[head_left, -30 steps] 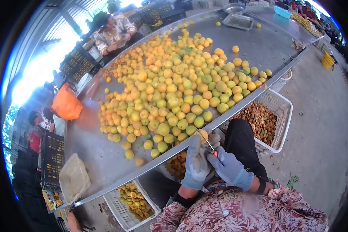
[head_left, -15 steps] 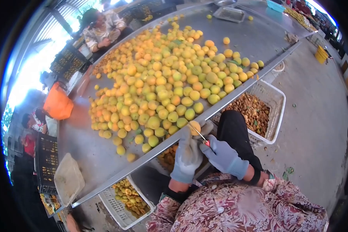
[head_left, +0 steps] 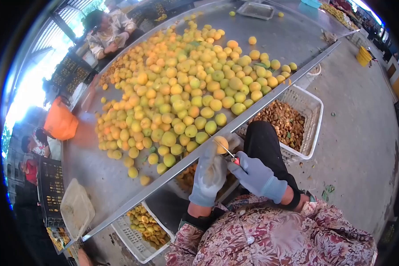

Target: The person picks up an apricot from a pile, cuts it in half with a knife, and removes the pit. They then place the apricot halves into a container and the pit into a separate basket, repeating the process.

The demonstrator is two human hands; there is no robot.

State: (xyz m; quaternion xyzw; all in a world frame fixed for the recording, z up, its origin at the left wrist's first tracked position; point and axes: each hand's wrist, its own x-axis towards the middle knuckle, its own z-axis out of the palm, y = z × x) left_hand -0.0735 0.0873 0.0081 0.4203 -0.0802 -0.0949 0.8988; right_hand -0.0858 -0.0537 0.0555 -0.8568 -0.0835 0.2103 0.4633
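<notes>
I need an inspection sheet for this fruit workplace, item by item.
Surface: long grey metal table, far end bare.
Job's things: round yellow fruit; small red-handled knife.
Clutter: big pile of yellow fruits; white plastic crate of brown pits; white plastic crate of cut yellow pieces.
Grips: left gloved hand holds the round yellow fruit; right gloved hand holds the knife.
Cables: nothing seen.
Surroundings: concrete floor; seated person across the table; orange bag.
</notes>
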